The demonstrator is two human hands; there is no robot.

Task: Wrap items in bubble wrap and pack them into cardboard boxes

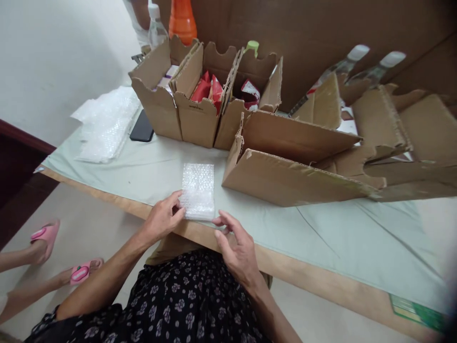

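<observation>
There are two hands (pixel 238 247), two slippers (pixel 53 239), one phone (pixel 142 126).

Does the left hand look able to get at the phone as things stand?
Probably yes: only bare cloth shows between the left hand and the phone, whose top is uncovered. The nearest box stands beside the phone, not across the way.

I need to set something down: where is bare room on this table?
Bare cloth lies between the phone and the left hand, and in front of the long cardboard box. The back is crowded with boxes and bottles.
</observation>
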